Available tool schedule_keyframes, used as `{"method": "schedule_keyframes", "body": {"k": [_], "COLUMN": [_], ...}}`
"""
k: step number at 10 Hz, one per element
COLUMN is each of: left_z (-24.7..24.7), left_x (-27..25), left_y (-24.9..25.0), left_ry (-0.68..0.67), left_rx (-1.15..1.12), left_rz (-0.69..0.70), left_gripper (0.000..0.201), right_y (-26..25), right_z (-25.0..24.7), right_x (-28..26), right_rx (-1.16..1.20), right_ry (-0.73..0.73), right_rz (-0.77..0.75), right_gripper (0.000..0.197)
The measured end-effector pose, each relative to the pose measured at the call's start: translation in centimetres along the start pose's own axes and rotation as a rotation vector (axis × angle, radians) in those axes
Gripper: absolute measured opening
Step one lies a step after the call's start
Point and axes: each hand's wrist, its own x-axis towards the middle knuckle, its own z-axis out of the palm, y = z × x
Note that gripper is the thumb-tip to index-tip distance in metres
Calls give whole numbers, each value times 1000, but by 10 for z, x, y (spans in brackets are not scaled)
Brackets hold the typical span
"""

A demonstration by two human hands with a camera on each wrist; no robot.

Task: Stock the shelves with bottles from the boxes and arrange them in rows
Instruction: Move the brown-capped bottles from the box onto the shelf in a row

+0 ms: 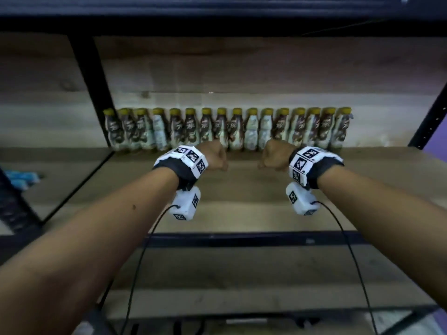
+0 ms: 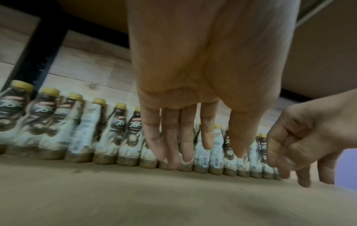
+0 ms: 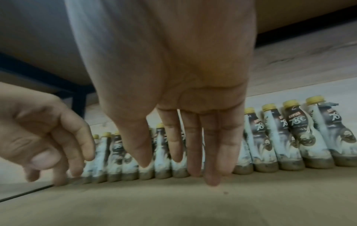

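Note:
A single row of several coffee bottles [image 1: 227, 131] with yellow caps and brown-and-white labels stands along the back of the wooden shelf [image 1: 242, 211]. My left hand [image 1: 214, 157] and right hand [image 1: 275, 157] hover side by side just in front of the middle of the row, palms down. The left wrist view shows the left hand [image 2: 185, 137] with its fingers hanging straight down and holding nothing, short of the bottles [image 2: 123, 134]. In the right wrist view the right hand [image 3: 193, 145] hangs the same way, empty, its fingertips near the shelf board [image 3: 173, 203].
Black metal uprights [image 1: 92, 88] [image 1: 433, 117] frame the bay, and a dark upper shelf edge [image 1: 217, 10] hangs overhead. A lower wooden shelf [image 1: 242, 274] lies beneath. Blue items [image 1: 21, 178] sit in the neighbouring bay at left. Bare board lies in front of the row.

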Motion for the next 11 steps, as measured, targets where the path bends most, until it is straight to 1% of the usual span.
{"method": "schedule_keyframes", "body": {"k": [1,2,3,4,5,6,7,8,9,10,11], "left_z": [5,21,53,98,151,212,268,320,369,413,460], "left_x": [-52,-94,-127,-151,-171,-192,-211,-228,-240,-248,-256], "left_y": [-19,-26,-25,-22,-25,-28,-32,-37,-25,-1,18], "left_ry": [-146,-358,-541,-611,-618,-645,-721,-798,-823,-794,-788], "left_rx": [-145,-236,-238,-273,-221,-166,-119,-151,-177,-165,-159], "left_rz": [-21,-22,14,46,102,45,-21,-147,-260,-310,-380], "left_gripper": [23,18,23,28,21,20,23,29,31,35,36], "right_y": [-28,-47,-60,-63,-56,-36,-8,20,55,91,122], "right_z": [20,40,66,103,154,218,281,329,360,388,407], "right_x": [-38,-79,-116,-145,-164,-178,-197,-218,-232,-253,-255], "right_rx": [50,199,284,325,327,379,400,381,281,270,260], "right_ry": [-102,-244,-377,-446,-518,-583,-642,-826,-869,-829,-836], "right_rz": [58,57,24,-15,-6,51,131,257,236,214,177], "right_gripper": [30,27,16,14,15,14,14,18,22,21,35]}}
